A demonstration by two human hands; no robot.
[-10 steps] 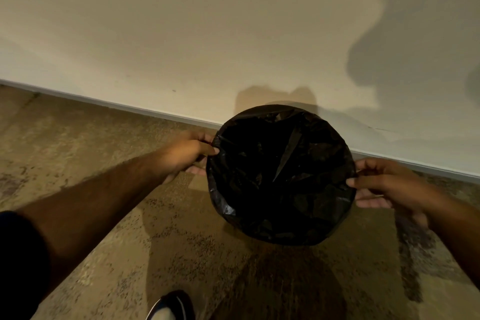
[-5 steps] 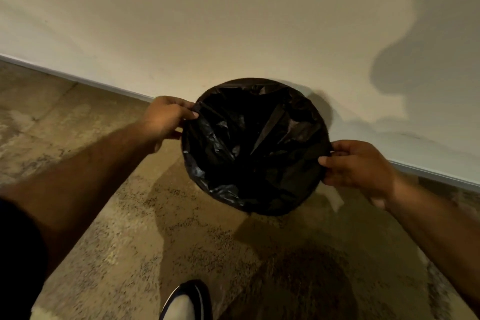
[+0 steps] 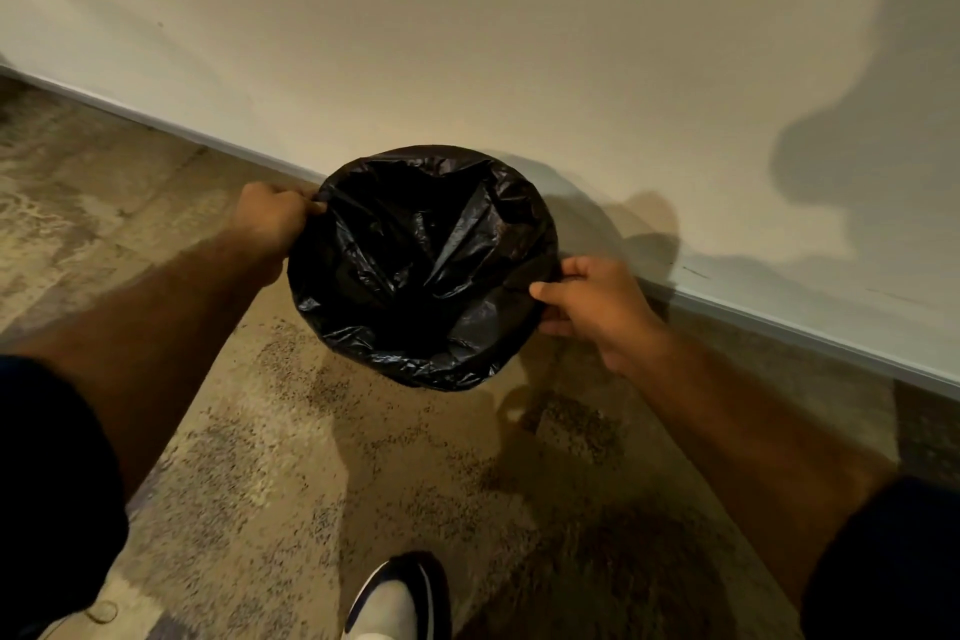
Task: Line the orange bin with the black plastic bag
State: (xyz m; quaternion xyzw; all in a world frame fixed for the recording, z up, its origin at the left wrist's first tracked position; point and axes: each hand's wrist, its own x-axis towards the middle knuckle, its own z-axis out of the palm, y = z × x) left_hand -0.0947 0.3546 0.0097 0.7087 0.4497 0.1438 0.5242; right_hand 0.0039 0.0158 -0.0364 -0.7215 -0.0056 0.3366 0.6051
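Observation:
A black plastic bag (image 3: 421, 270) is spread open in a round mouth, its crinkled film folded over a rim and sagging inward. The orange bin is fully hidden under it; no orange shows. My left hand (image 3: 270, 218) pinches the bag's edge at the upper left of the rim. My right hand (image 3: 587, 301) grips the edge on the right side, thumb on top. Both hands hold the rim from opposite sides.
A pale wall (image 3: 519, 42) with a grey skirting board (image 3: 779, 327) runs just behind the bag. The floor (image 3: 322, 457) is speckled brown stone. My white and dark shoe (image 3: 395, 598) is at the bottom middle, close below the bag.
The bag with both hands has shifted in view and turned a little. My left hand now pinches higher on the rim and my right hand sits lower on the right side.

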